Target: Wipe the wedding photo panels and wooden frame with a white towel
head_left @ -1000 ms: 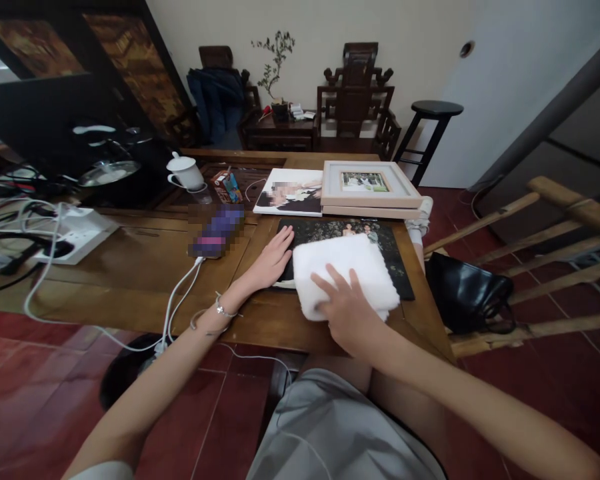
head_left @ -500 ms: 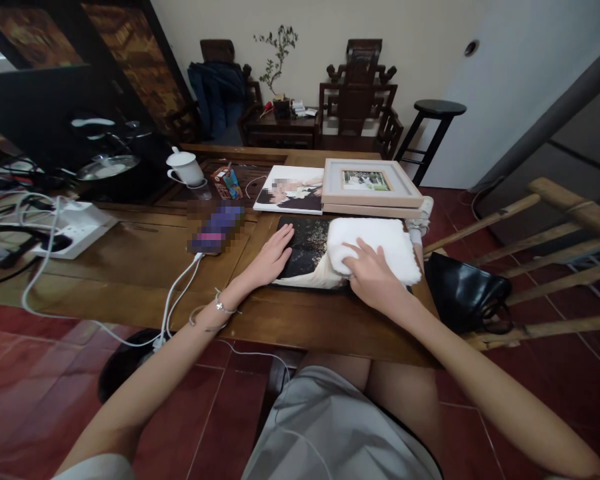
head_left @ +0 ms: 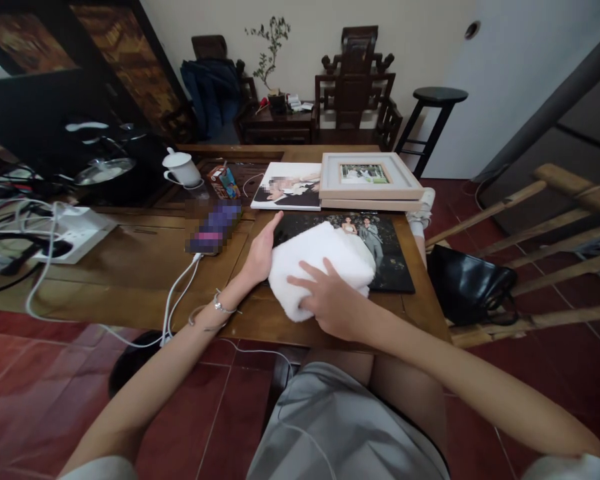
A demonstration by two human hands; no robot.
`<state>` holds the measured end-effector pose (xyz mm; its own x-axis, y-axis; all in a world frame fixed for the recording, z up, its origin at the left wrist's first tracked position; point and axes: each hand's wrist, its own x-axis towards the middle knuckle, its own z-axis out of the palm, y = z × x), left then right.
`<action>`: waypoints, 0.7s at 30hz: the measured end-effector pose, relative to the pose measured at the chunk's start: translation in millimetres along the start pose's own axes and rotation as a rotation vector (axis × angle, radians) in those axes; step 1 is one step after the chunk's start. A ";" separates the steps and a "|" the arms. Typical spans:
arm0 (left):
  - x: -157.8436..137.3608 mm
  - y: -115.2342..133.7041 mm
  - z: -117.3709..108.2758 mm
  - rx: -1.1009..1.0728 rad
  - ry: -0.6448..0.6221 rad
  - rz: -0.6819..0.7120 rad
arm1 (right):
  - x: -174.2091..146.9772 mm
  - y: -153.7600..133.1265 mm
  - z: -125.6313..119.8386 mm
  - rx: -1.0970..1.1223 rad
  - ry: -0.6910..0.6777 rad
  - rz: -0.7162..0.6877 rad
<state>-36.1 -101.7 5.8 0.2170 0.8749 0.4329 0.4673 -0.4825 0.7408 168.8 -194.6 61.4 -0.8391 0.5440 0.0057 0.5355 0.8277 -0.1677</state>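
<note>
A folded white towel (head_left: pixel 325 250) lies over the left and middle part of a dark photo panel (head_left: pixel 390 267) on the table. Two people in wedding clothes show in its uncovered upper right. My right hand (head_left: pixel 337 303) presses on the towel with spread fingers, its thumb tucked into the towel's near edge. At the panel's left edge my left hand (head_left: pixel 261 252) rests on its side, fingers stretched out and holding nothing. The towel's left side comes right up to that hand. The panel's lower left corner is hidden.
Behind the panel lie a white photo print (head_left: pixel 287 187) and stacked frames (head_left: pixel 370 175). To the left are a phone (head_left: pixel 213 230) on white cables, a drink carton (head_left: pixel 224 181), a lidded white cup (head_left: pixel 181 168) and a power strip (head_left: pixel 83 230). A black bag (head_left: pixel 465 283) sits on the right-hand chair.
My right hand has slid the towel left and nearer to me, uncovering the couple on the panel. My left hand has turned from palm-down onto its side at the panel's left edge.
</note>
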 end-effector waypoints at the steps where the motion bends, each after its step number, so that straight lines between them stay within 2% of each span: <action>1: -0.1 0.6 0.0 0.027 -0.009 0.011 | -8.9 -1.8 -2.0 0.014 -0.017 0.001; 3: -0.5 3.0 0.0 0.104 -0.050 0.045 | -26.3 -3.0 -6.2 0.042 -0.042 0.056; 6: -1.0 6.4 0.4 0.215 -0.165 0.092 | -45.6 4.0 -10.9 0.057 -0.038 0.216; 10: -0.7 4.6 1.8 0.232 -0.217 0.121 | -43.0 31.2 -14.5 -0.010 0.051 0.410; 15: 0.1 -1.5 3.3 0.225 -0.205 0.139 | 5.9 67.0 -25.7 -0.024 0.108 0.516; 21: 1.1 4.0 0.9 0.243 -0.201 0.130 | 79.2 79.6 -42.1 0.131 0.204 0.332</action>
<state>-33.2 -102.6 8.7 0.4412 0.8091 0.3882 0.6103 -0.5876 0.5312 149.0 -79.8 90.0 -0.5795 0.8056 0.1236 0.7461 0.5854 -0.3171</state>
